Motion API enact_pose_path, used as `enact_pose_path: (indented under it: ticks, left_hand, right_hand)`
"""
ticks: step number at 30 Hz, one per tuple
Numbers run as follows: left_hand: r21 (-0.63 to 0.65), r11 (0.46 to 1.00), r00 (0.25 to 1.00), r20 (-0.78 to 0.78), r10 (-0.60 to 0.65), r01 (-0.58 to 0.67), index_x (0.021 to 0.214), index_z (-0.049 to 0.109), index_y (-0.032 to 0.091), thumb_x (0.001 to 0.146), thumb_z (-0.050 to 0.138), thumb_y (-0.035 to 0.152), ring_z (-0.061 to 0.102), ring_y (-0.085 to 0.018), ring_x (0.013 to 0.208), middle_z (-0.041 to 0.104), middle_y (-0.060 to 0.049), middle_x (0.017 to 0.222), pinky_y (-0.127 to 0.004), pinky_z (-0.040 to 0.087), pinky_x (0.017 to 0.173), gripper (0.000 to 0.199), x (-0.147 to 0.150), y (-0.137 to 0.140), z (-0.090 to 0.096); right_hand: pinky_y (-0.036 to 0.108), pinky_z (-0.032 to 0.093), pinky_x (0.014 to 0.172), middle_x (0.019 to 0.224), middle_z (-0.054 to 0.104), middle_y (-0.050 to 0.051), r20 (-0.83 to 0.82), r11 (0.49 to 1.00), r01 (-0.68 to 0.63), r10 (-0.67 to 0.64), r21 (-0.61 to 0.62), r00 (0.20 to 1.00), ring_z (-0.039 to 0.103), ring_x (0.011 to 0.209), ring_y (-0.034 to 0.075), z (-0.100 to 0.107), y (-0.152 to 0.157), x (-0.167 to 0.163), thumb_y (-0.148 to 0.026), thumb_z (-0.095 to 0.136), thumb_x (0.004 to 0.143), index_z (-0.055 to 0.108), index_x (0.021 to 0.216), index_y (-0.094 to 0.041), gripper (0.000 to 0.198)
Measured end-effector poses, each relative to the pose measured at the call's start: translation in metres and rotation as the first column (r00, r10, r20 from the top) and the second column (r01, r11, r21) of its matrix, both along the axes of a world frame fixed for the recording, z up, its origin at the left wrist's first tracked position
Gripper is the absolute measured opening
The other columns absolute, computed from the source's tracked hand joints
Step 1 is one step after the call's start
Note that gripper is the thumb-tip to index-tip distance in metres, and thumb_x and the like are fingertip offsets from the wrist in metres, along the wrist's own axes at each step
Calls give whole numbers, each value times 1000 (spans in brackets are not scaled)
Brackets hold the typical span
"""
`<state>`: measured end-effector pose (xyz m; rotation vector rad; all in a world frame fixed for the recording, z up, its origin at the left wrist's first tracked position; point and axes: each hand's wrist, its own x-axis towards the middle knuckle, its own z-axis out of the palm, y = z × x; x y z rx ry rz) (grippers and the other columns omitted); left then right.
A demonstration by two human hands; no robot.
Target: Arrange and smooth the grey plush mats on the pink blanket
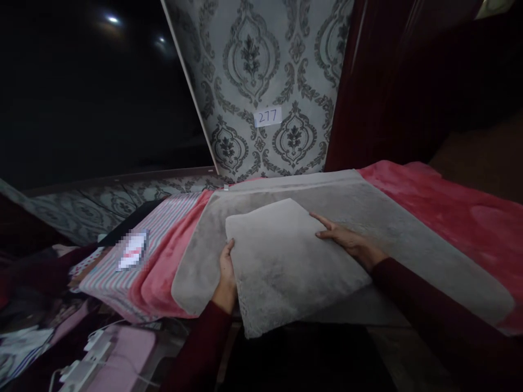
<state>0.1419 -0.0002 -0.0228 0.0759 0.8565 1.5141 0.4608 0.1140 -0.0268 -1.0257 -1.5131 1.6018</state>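
A grey plush mat (pixel 294 261), folded or cut to a rough square, is held up in front of me. My left hand (pixel 227 267) grips its left edge, thumb on the near face and the other fingers hidden behind. At the right edge, my right hand (pixel 347 237) has its thumb over the face and a finger stretched along the rim. Beneath it lies a larger grey plush mat (pixel 196 267), spread flat over a pink fleece blanket (pixel 441 212).
To the left are a striped cloth (pixel 118 286) and a blurred white packet (pixel 134 250). White power strips (pixel 87 362) with cords lie by a pink box-like object (pixel 128 354) at lower left. Behind stand a large dark screen (pixel 93 98) and a patterned wall with a "277" label (pixel 268 116).
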Motion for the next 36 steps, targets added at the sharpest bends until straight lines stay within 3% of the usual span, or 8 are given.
enact_pose_path:
  ticks: [9, 15, 18, 21, 25, 29, 33, 36]
  left_hand:
    - [110, 994, 935, -353, 13, 28, 117, 73, 23, 80, 69, 43, 76, -30, 88, 80, -3, 88, -41, 61, 85, 42, -17, 47, 46]
    - [6, 971, 854, -478, -206, 238, 125, 68, 25, 83, 72, 30, 75, -29, 104, 80, -6, 102, -42, 59, 95, 43, -2, 65, 27]
    - [-147, 925, 838, -390, -381, 352, 117, 71, 18, 85, 68, 32, 75, -31, 102, 80, -10, 99, -45, 60, 95, 35, -4, 67, 17]
    - [-166, 897, 795, -416, -441, 410, 105, 74, 15, 77, 75, 26, 75, -30, 99, 80, -10, 92, -41, 60, 94, 30, -13, 57, 8]
    - [-34, 914, 706, -623, -336, 404, 98, 74, 15, 67, 84, 22, 74, -30, 97, 79, -9, 91, -37, 59, 90, 33, -19, 41, -4]
    - [72, 950, 625, -768, -143, 305, 96, 73, 15, 66, 84, 21, 71, -30, 104, 78, -9, 97, -39, 55, 96, 32, -12, 40, -15]
    - [91, 962, 545, -836, -67, 257, 98, 74, 15, 66, 82, 19, 68, -29, 109, 77, -10, 105, -39, 51, 102, 34, -8, 40, -18]
    - [90, 950, 564, -820, -100, 298, 104, 73, 16, 66, 85, 27, 69, -29, 107, 77, -10, 107, -39, 53, 99, 41, -10, 35, -15]
  right_hand:
    - [29, 62, 86, 151, 56, -1, -179, 960, 266, -248, 84, 952, 68, 111, 22, 39, -17, 3, -24, 78, 71, 41, 158, -36, 95]
    - [33, 64, 86, 117, 74, 3, -111, 894, 373, -409, -248, 906, 72, 99, 22, -5, -17, 14, -14, 65, 74, 63, 131, -26, 58]
    - [36, 62, 94, 116, 75, 4, -156, 896, 347, -398, -277, 904, 72, 104, 22, -21, -30, 23, -20, 65, 79, 67, 118, -25, 39]
    - [38, 57, 103, 122, 73, 4, -136, 918, 319, -356, -236, 924, 70, 110, 23, -23, -48, 32, -25, 71, 80, 67, 116, -26, 37]
    - [44, 51, 111, 134, 68, 3, -78, 949, 298, -306, -99, 949, 65, 121, 26, -22, -65, 36, -31, 77, 78, 63, 133, -29, 57]
    - [53, 51, 109, 135, 67, 8, 48, 928, 371, -370, -22, 928, 66, 121, 30, -29, -71, 34, -31, 77, 78, 41, 157, -27, 86]
    - [55, 49, 110, 147, 59, 11, 126, 912, 402, -409, 80, 904, 61, 127, 32, -36, -74, 35, -37, 75, 82, 38, 159, -27, 86]
    - [55, 49, 110, 146, 59, 12, 153, 913, 395, -407, 105, 900, 61, 127, 33, -37, -78, 39, -44, 73, 84, 37, 160, -27, 86]
